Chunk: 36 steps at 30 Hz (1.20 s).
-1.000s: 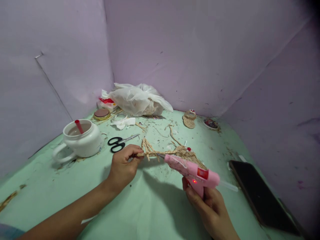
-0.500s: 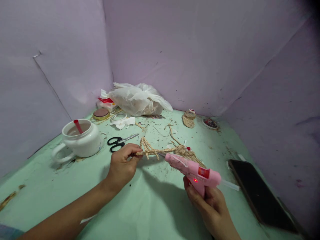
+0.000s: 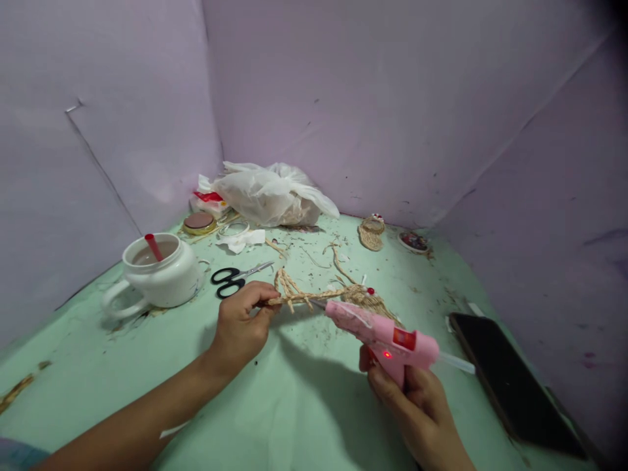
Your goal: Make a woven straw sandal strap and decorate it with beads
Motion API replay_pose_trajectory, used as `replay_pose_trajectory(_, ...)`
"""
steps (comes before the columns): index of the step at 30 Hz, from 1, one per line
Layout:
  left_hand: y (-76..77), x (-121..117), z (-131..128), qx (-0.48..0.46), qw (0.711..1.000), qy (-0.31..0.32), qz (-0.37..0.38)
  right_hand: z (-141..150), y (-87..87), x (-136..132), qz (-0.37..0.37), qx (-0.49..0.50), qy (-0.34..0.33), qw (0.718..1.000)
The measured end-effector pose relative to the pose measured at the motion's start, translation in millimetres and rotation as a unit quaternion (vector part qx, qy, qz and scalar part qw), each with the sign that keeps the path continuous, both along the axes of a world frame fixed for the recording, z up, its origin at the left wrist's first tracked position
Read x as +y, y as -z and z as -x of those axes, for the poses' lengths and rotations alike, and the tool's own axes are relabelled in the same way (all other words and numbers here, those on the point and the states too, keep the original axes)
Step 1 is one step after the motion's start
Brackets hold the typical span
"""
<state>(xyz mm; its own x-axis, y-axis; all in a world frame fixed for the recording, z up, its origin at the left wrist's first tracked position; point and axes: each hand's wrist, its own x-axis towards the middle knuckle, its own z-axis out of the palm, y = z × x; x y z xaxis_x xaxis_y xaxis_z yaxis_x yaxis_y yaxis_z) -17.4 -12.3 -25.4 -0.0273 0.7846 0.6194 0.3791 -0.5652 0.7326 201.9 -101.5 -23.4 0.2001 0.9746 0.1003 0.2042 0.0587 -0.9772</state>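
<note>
My right hand is curled shut around the handle of the pink glue gun. The black phone lies by the right edge of the table. My left hand is pinched shut on one end of the tan braid, in the middle of the table. The gun's tip is right by the braid; I can't tell if they touch. The white cup is near the left edge, then the scissors. The plastic bag sits at the far edge.
</note>
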Motion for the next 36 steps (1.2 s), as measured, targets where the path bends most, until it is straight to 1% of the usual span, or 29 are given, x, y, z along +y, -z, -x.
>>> replay_pose_trajectory(4,-0.3,-1.1,-0.5,0.026,1.0,-0.001,-0.016,-4.5,2.6,0.1,-0.019,-0.057,-0.028,0.998)
replay_pose_trajectory(9,-0.9,-2.3,-0.3,0.039,0.999,-0.013,-0.036,-13.9,7.8,4.1,-0.051,-0.124,-0.102,0.986)
replay_pose_trajectory(11,-1.1,-3.1,-0.1,0.044,0.998,-0.016,-0.039,-16.1,10.0,4.4,-0.061,-0.15,-0.121,0.979)
replay_pose_trajectory(13,-1.0,-4.5,0.3,0.052,0.998,-0.017,-0.044,-17.9,13.1,3.5,-0.069,-0.184,-0.119,0.973)
replay_pose_trajectory(17,0.2,-7.4,0.8,0.062,0.997,-0.009,-0.052,-22.2,23.6,0.7,-0.083,-0.247,-0.072,0.963)
replay_pose_trajectory(21,1.4,-7.9,0.2,0.058,0.997,-0.004,-0.056,-24.8,32.7,0.1,-0.089,-0.248,-0.065,0.962)
replay_pose_trajectory(24,1.4,-7.5,-0.4,0.057,0.997,-0.003,-0.058,-25.3,34.1,-0.3,-0.089,-0.247,-0.051,0.963)
replay_pose_trajectory(30,1.6,-7.3,-0.7,0.059,0.997,-0.003,-0.054,-23.3,30.7,-2.3,-0.074,-0.224,-0.032,0.971)
replay_pose_trajectory(36,1.4,-6.9,-1.1,0.064,0.996,-0.009,-0.056,-12.8,20.3,-2.3,-0.04,-0.135,0.005,0.99)
